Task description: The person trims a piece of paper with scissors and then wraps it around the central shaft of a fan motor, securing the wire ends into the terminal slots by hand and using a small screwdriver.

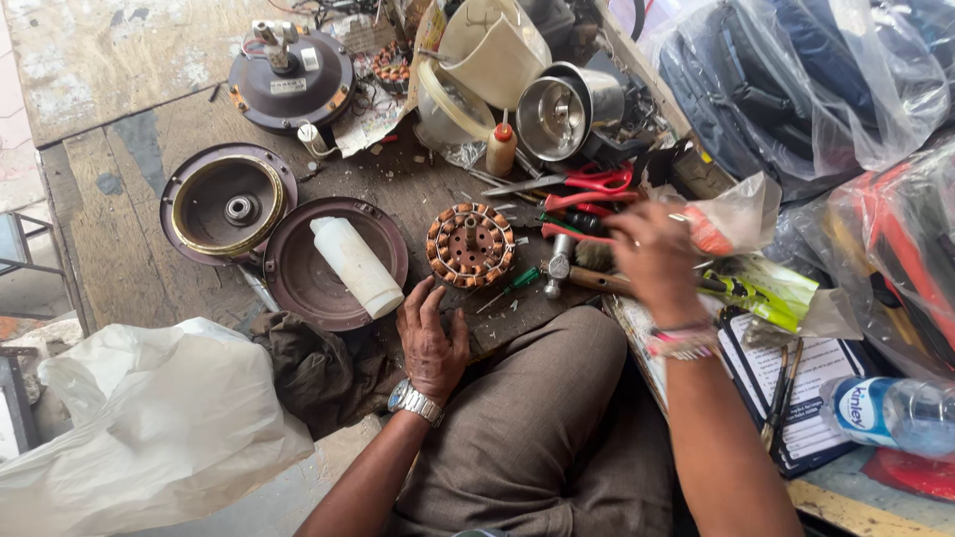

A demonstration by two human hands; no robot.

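Note:
A round fan stator with copper windings lies on the worn wooden bench. My left hand, wearing a metal wristwatch, rests flat and open on the bench just below the stator. My right hand hovers over a pile of tools at the right, above a hammer, a brush and red-handled pliers; its fingers are blurred and curled, and I cannot tell if they hold anything. A green-handled screwdriver lies between the stator and the hammer.
Two brown fan covers sit at left, one holding a white plastic bottle. A motor housing, steel cup, small glue bottle, white plastic bag, dark rag, water bottle and wrapped goods at right.

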